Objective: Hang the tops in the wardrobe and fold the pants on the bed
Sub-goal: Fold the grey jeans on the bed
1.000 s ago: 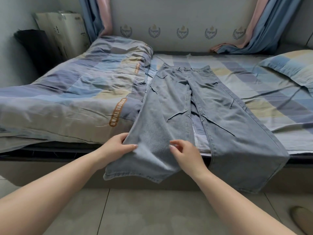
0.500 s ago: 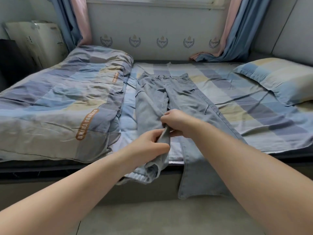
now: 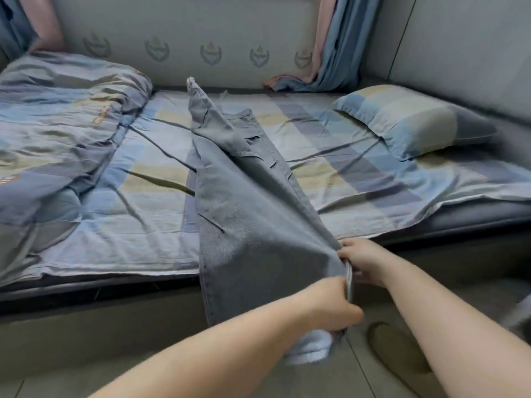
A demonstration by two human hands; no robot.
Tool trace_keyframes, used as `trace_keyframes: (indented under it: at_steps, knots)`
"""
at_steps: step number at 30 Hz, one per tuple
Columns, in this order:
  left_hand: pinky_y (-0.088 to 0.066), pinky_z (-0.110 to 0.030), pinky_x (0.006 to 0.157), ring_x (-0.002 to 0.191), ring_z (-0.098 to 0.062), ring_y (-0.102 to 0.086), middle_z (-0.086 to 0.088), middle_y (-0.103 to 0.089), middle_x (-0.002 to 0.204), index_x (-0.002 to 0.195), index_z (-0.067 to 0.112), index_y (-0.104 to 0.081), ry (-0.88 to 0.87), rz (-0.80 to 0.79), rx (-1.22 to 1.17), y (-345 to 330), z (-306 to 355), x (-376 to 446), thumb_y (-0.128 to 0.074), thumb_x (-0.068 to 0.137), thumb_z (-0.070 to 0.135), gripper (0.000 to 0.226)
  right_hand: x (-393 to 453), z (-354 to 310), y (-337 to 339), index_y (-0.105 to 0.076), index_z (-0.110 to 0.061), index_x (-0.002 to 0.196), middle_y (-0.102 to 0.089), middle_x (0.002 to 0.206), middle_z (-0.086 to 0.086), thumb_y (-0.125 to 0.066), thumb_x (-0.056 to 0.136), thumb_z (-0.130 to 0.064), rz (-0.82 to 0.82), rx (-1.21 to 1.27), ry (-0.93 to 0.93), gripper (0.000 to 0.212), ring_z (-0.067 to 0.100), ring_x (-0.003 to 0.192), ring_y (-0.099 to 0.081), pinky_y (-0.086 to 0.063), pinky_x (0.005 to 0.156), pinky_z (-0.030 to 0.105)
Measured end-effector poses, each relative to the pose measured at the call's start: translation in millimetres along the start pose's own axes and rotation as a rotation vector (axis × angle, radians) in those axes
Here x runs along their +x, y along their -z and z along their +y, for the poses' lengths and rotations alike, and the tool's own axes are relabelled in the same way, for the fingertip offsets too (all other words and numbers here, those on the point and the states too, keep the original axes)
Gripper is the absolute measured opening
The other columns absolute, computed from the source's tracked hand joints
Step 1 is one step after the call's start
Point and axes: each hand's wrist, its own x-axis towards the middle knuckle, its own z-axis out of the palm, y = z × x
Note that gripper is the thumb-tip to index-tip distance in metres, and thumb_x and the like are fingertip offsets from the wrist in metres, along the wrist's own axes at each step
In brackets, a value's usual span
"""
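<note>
The grey-blue pants (image 3: 253, 225) are stretched from the middle of the bed (image 3: 143, 225) down over its near edge, doubled lengthwise, one corner kicked up at 12 o'clock. Their right-hand edge is pinched by the right hand (image 3: 363, 258), fingers curled round the fabric. Just below, at 6 o'clock of that hand, the same edge is gripped by the left hand (image 3: 330, 307), and the hem is seen hanging under it. A pillow (image 3: 413, 119) is seen at 2 o'clock, a quilt (image 3: 57, 119) at 10.
</note>
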Motion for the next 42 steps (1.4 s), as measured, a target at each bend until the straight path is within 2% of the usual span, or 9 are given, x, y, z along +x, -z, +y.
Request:
trace_keyframes:
  at_steps: [3, 5, 9, 15, 20, 26, 31, 38, 42]
  knots:
    - [-0.044, -0.019, 0.064, 0.072, -0.008, -0.057, 0.009, -0.061, 0.081, 0.122, 0.025, -0.056, 0.112, 0.041, -0.011, -14.6, -48.6, 0.4, -0.062, 0.082, 0.032, 0.041, 27.3, 24.5, -10.7, -0.063, -0.008, 0.099, -0.068, 0.094, 0.019, -0.042, 0.088, -0.003, 0.109, 0.011, 0.068, 0.024, 0.034, 0.083, -0.066, -0.058, 0.069, 0.042]
    - [-0.042, -0.011, 0.066, 0.073, -0.001, -0.057, 0.013, -0.064, 0.087, 0.118, 0.025, -0.062, 0.164, 0.254, -0.038, -2.5, -80.4, -6.1, -0.063, 0.084, 0.034, 0.035, 37.2, 24.2, -9.8, -0.063, -0.011, 0.096, -0.068, 0.095, 0.015, -0.048, 0.085, -0.014, 0.189, -0.205, 0.152, 0.018, 0.034, 0.088, -0.064, -0.055, 0.08, 0.045]
    - [-0.042, -0.013, 0.062, 0.07, -0.004, -0.059, 0.012, -0.067, 0.076, 0.079, 0.026, -0.068, 0.244, 0.779, -0.208, 36.3, -130.6, -37.7, -0.064, 0.086, 0.02, 0.01, 41.4, 22.1, -4.1, -0.06, -0.013, 0.093, -0.066, 0.091, 0.009, -0.055, 0.083, -0.033, 0.14, -0.27, 0.187, 0.024, 0.03, 0.087, -0.063, -0.054, 0.083, 0.049]
    - [-0.04, -0.01, 0.071, 0.086, -0.007, -0.06, 0.004, -0.062, 0.095, 0.096, 0.015, -0.057, 0.344, 1.138, -0.376, 27.8, -162.5, -56.3, -0.07, 0.084, 0.017, 0.018, 45.0, 50.2, -14.1, -0.054, -0.022, 0.09, -0.063, 0.093, 0.004, -0.052, 0.093, -0.032, 0.143, -0.043, 0.267, 0.011, 0.023, 0.087, -0.059, -0.049, 0.08, 0.042]
    - [-0.041, -0.023, 0.084, 0.094, -0.011, -0.056, 0.0, -0.056, 0.109, 0.115, 0.01, -0.051, 0.386, 1.196, -0.537, 22.6, -156.7, -47.8, -0.071, 0.084, 0.023, 0.039, 36.4, 57.5, -18.3, -0.055, -0.023, 0.087, -0.062, 0.087, -0.003, -0.045, 0.098, -0.031, 0.155, -0.029, 0.313, 0.017, 0.016, 0.082, -0.059, -0.043, 0.064, 0.029]
    - [-0.05, -0.034, 0.086, 0.09, -0.016, -0.06, -0.004, -0.066, 0.102, 0.095, 0.015, -0.059, 0.41, 1.075, -0.644, 29.1, -164.3, -51.8, -0.069, 0.085, 0.03, 0.021, 23.2, 67.3, -25.2, -0.06, -0.011, 0.092, -0.068, 0.097, 0.013, -0.04, 0.1, -0.032, 0.077, 0.005, 0.184, 0.031, 0.031, 0.095, -0.063, -0.048, 0.089, 0.046]
    - [-0.053, -0.047, 0.088, 0.087, -0.023, -0.064, -0.003, -0.064, 0.084, 0.079, 0.017, -0.059, 0.382, 1.111, -0.593, 25.8, -165.4, -60.9, -0.07, 0.083, 0.034, 0.02, 10.7, 68.7, -32.4, -0.063, -0.006, 0.092, -0.068, 0.097, 0.014, -0.04, 0.1, -0.031, 0.159, 0.017, 0.185, 0.035, 0.033, 0.098, -0.062, -0.047, 0.089, 0.041]
    - [-0.05, -0.036, 0.08, 0.089, -0.02, -0.059, -0.006, -0.066, 0.096, 0.106, 0.008, -0.066, 0.423, 0.834, -0.733, 18.0, -162.3, -54.8, -0.066, 0.087, 0.035, 0.033, -2.4, 61.4, -35.5, -0.064, -0.001, 0.099, -0.068, 0.099, 0.016, -0.042, 0.1, -0.03, 0.108, 0.008, 0.153, 0.037, 0.028, 0.092, -0.062, -0.045, 0.08, 0.035]
    - [-0.053, -0.032, 0.073, 0.094, -0.017, -0.063, -0.011, -0.068, 0.106, 0.108, 0.011, -0.063, 0.355, 0.87, -0.781, 10.4, -159.9, -52.8, -0.066, 0.088, 0.033, 0.03, -11.7, 63.5, -38.2, -0.067, -0.012, 0.088, -0.068, 0.09, 0.009, -0.043, 0.1, -0.027, 0.07, 0.107, 0.113, 0.031, 0.023, 0.083, -0.062, -0.048, 0.075, 0.033]
